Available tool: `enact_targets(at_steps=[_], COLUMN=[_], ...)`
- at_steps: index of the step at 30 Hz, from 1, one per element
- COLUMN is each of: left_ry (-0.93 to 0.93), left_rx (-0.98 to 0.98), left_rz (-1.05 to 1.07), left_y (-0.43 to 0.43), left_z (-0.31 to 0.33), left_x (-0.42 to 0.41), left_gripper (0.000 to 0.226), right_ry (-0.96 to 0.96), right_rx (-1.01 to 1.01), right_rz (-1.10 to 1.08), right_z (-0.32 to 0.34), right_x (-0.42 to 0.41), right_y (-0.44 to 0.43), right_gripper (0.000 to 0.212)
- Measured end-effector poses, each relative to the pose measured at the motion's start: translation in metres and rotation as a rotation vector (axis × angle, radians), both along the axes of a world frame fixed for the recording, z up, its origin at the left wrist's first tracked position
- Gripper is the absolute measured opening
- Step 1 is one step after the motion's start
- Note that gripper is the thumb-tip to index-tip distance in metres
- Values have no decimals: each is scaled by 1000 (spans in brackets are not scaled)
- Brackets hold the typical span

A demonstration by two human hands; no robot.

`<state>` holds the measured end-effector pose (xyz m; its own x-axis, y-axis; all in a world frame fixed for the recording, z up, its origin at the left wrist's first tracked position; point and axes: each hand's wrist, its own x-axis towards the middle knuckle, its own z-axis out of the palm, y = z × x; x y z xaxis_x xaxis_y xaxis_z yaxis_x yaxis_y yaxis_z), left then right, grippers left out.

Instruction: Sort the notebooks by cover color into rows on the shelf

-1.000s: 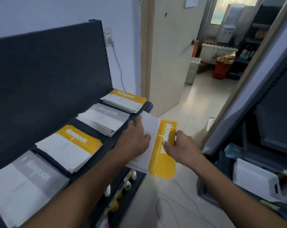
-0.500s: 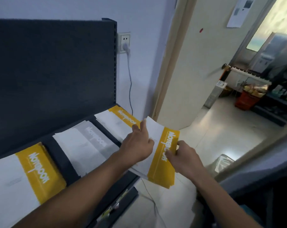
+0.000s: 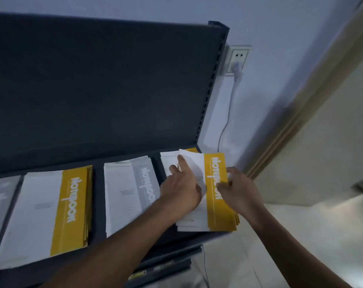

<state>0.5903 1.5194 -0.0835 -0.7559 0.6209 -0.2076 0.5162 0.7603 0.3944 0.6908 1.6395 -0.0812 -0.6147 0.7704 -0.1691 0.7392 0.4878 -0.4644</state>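
The yellow notebooks (image 3: pixel 216 190) lie at the shelf's (image 3: pixel 176 244) 3 o'clock end, on top of a yellow-banded stack (image 3: pixel 166 159) whose far edge peeks out at 12 o'clock. The left hand (image 3: pixel 180 190) rests flat on the white part, fingers straight and a little spread. The right hand (image 3: pixel 238 188) pinches the yellow edge with curled fingers.

The likely trouble is skew: the sheaf's near corner at 4 o'clock seems to hang past the shelf's end — released like this, the slick covers could fan out and slide to the floor (image 3: pixel 301 246).

Room is tight. The back panel (image 3: pixel 93 90) blocks 12 o'clock and the grey stack (image 3: pixel 130 194) sits just beside at 9 o'clock, so squaring up probably means nudging toward 10 o'clock.
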Motion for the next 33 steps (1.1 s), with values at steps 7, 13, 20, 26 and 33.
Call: enact_targets(at_steps=[7, 13, 20, 26, 33], left_ry=[-2, 148, 265, 281, 319], left_rx=[20, -41, 65, 116, 50], left_rz=[245, 319, 296, 356, 581], left_y=[5, -4, -31, -101, -230], left_z=[-12, -21, -20, -5, 6], left_x=[-7, -6, -9, -17, -44], left_gripper=[62, 44, 37, 36, 36], right_ry=[-3, -57, 34, 106, 178], right_rx=[-38, -3, 100, 162, 151], right_rz=[302, 445, 604, 875, 1187], right_z=[-22, -31, -27, -6, 13], right_x=[-43, -56, -80, -111, -154], right_y=[37, 45, 26, -43, -172], right_gripper=[50, 51, 46, 36, 28])
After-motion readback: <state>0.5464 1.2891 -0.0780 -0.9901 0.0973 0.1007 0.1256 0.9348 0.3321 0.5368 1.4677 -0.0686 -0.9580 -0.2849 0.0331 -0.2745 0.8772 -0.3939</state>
